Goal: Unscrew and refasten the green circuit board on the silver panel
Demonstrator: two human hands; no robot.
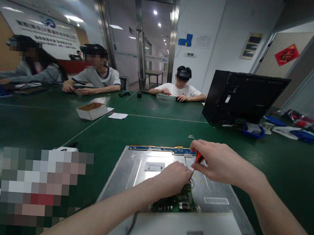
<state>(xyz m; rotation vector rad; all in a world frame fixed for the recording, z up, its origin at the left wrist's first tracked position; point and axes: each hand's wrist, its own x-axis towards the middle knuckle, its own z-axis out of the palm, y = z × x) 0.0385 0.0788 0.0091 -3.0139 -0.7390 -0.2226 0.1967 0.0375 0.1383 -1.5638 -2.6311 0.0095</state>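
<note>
A flat silver metal panel (131, 176) lies on the green table in front of me, with a blue strip along its far edge (154, 149). A green circuit board (175, 203) sits on the panel near its middle. My right hand (221, 163) is closed on a red and black screwdriver (198, 158), its shaft pointing down at the board. My left hand (172, 179) is curled shut above the board, pinched near the screwdriver's tip; what it holds is hidden.
A black monitor shell (241, 98) stands at the right, with blue gloves and small parts (301, 134) beyond it. A white cardboard box (91, 110) and a paper slip (117, 116) lie mid-table. Three other people sit along the far and left edges.
</note>
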